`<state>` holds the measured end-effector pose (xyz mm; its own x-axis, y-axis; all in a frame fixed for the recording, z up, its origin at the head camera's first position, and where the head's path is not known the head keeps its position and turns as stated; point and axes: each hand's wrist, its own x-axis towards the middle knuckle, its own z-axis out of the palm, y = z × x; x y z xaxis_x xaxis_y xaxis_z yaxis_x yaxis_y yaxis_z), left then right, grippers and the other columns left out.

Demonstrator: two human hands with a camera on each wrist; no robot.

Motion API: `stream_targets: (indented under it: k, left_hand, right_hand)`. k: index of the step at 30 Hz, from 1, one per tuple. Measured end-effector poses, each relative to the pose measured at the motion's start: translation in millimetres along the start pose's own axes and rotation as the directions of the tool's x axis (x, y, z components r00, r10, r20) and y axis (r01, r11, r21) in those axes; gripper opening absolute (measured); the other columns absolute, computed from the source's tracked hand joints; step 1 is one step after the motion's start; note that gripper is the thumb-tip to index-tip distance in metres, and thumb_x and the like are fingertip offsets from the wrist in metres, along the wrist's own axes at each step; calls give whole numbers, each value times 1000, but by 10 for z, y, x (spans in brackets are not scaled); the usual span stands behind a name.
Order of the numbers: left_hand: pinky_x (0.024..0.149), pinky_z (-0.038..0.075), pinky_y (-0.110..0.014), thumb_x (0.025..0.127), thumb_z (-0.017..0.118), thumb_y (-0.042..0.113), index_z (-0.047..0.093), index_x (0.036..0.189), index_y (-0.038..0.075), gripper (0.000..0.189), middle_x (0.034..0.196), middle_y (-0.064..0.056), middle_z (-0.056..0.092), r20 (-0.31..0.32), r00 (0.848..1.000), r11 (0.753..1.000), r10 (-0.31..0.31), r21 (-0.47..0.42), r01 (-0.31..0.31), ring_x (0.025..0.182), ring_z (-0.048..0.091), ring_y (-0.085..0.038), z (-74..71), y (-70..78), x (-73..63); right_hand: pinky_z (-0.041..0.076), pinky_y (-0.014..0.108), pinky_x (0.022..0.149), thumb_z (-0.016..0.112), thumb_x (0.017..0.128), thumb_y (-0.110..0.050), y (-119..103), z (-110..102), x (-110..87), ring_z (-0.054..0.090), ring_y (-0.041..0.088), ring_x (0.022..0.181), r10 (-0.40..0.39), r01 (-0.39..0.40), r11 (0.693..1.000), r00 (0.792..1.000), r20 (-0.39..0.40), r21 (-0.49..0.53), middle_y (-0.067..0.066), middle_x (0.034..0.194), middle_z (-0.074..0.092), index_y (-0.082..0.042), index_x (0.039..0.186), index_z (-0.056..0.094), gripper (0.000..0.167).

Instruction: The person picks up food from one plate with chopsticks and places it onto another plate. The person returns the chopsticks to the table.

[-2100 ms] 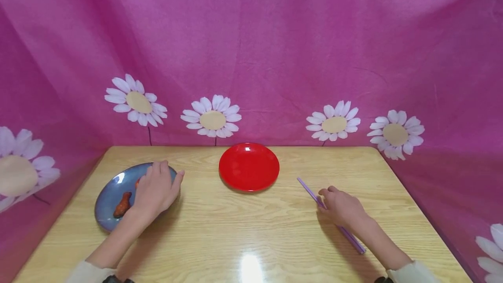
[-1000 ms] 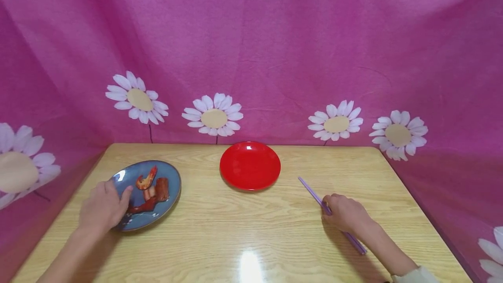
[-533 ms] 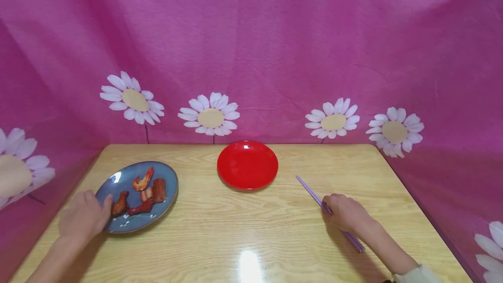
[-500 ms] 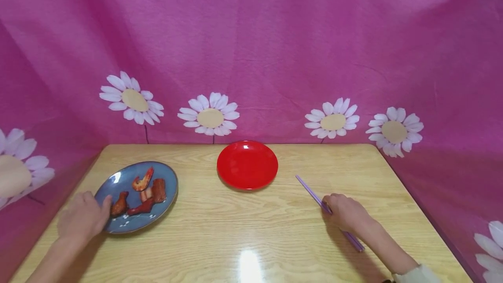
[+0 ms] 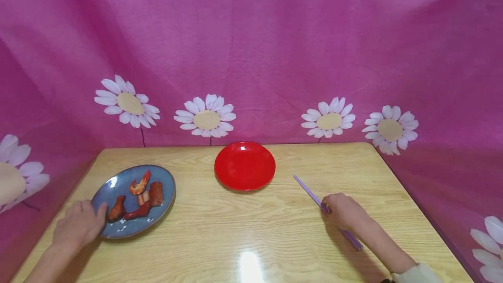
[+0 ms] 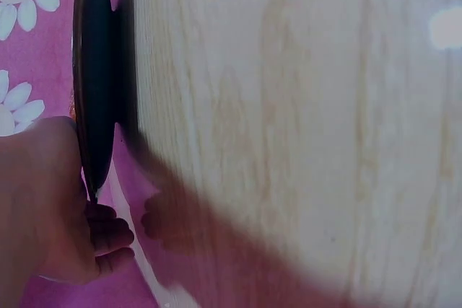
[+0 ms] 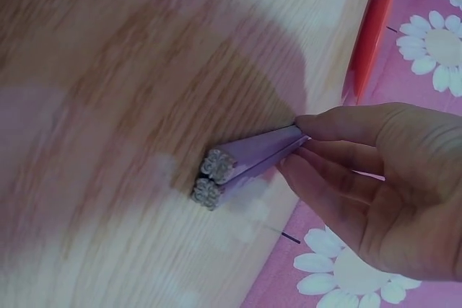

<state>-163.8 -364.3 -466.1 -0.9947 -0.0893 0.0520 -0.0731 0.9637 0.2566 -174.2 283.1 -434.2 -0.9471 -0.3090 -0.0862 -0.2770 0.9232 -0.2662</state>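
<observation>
My left hand (image 5: 77, 225) grips the left rim of a blue-grey plate (image 5: 111, 195), thumb over the edge and fingers beneath it. On the plate lie a shrimp (image 5: 140, 183), a drumstick (image 5: 117, 208), a dark-red piece of food (image 5: 138, 210), a brown slab of meat (image 5: 156, 194) and a pale banded piece (image 5: 143, 198). The left wrist view shows the plate's dark underside (image 6: 94, 70) edge-on. Over at the right, my right hand (image 5: 346, 210) pinches a pair of purple chopsticks (image 5: 307, 189) around their middle. Their patterned butt ends (image 7: 211, 178) face the right wrist camera.
A round red plate (image 5: 244, 167) stands at the back middle of the wooden table (image 5: 220, 230). Behind the table and along both sides hangs a magenta cloth (image 5: 251, 47) printed with white daisies.
My left hand has moved from above the food to the plate's left rim and taken hold there, uncovering the food. My right fingers have drawn together on the chopsticks, which stay nearly in place.
</observation>
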Motion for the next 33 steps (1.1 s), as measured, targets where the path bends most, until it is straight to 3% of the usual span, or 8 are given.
stream_targets:
  k: [8,15,21,33]
  left_hand:
    - [79,40,-70,105,37,32,38,116,-28,61,108,-44,41,64,998,1000,25,-9,-25,103,43,-62,-2,-94,-13]
    - [78,39,-70,104,39,26,42,112,-26,52,105,-42,44,60,997,998,54,-15,-54,102,44,-62,5,-136,-55]
    - [84,37,-72,105,37,26,39,116,-28,55,111,-46,42,83,995,998,58,-7,-58,105,42,-63,8,-160,-63]
    - [80,37,-70,105,37,26,40,115,-26,53,105,-41,44,70,994,997,80,-2,-81,101,44,-59,15,-182,-31]
  right_hand:
    - [40,29,51,73,85,2,-6,21,30,46,14,58,-39,38,999,999,-25,-37,-4,69,50,-6,83,68,10]
    - [33,27,49,71,83,3,18,31,21,41,12,55,-63,61,998,996,-61,-34,-5,65,45,-11,71,58,23]
    - [35,28,49,72,79,4,42,42,12,42,12,56,-79,77,997,992,-100,-25,-5,67,50,-7,74,62,15]
    - [38,35,45,74,78,0,14,104,6,42,15,54,-59,36,992,979,-193,-119,-3,60,48,-13,67,51,28]
